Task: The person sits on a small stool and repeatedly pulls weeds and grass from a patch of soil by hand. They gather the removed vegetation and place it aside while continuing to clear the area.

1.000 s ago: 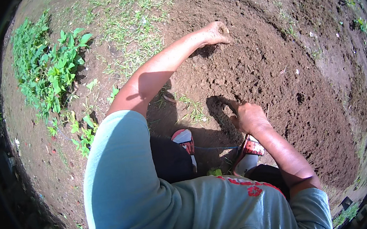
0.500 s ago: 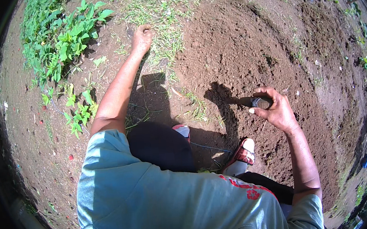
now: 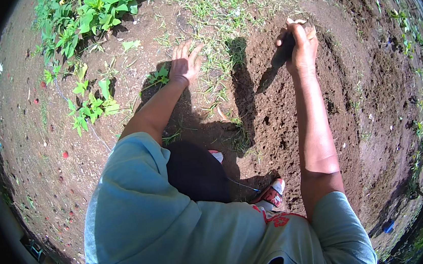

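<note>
My left hand (image 3: 184, 63) is open, fingers spread, palm down over the patchy grass (image 3: 213, 45) beside the soil bed. My right hand (image 3: 303, 52) reaches to the far part of the loose brown soil (image 3: 281, 120), its fingers curled. Half a second ago a small round cup with a pale rim showed in its grip. The curled fingers and deep shadow now mostly hide it. Whether the hand touches the soil I cannot tell.
Leafy green plants (image 3: 108, 9) grow at the far left, with a smaller plant (image 3: 92, 105) nearer. My red-and-white shoe (image 3: 273, 193) stands at the bed's near edge. A thin cord (image 3: 101, 138) lies on the left ground. Something blue (image 3: 388, 226) lies at the lower right.
My right hand has moved from close on the right to far ahead over the soil. My left hand has gone from curled to spread. The view has shifted.
</note>
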A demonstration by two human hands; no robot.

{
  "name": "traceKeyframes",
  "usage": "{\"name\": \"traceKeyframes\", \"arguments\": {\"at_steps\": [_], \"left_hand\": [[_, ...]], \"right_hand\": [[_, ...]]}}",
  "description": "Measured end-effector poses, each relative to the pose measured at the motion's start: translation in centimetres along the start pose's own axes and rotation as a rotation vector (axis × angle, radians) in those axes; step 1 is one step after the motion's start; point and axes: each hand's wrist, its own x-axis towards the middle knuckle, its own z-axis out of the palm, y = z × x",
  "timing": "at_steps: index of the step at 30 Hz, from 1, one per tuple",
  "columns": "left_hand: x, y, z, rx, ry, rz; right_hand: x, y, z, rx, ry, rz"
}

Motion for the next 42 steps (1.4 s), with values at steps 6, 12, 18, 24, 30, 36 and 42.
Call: {"name": "traceKeyframes", "arguments": {"at_steps": [6, 12, 18, 24, 30, 36, 42], "left_hand": [[0.2, 0.0, -1.1, -0.048, -0.01, 0.009], [0.1, 0.2, -1.3, -0.091, 0.071, 0.067], [0.2, -0.1, -1.6, -0.059, 0.037, 0.058], [0.1, -0.2, -1.6, -0.079, 0.026, 0.045], [0.1, -0.1, -1.9, -0.076, 0.05, 0.052], [0.2, 0.0, -2.1, -0.108, 0.057, 0.064], [0.6, -0.6, -2.2, -0.089, 0.088, 0.107]], "right_hand": [[12.6, -14.0, 11.2, 0.038, -0.238, -0.272], [7.1, 5.4, 12.7, -0.435, 0.078, -0.083], [16.6, 15.4, 8.3, -0.437, -0.016, 0.351], [9.1, 12.2, 11.5, -0.426, -0.009, 0.008], [12.6, -2.4, 12.0, -0.07, -0.364, -0.265], [14.8, -13.2, 15.6, -0.308, -0.351, -0.473], [14.4, 13.1, 11.1, -0.543, -0.052, 0.047]]}}
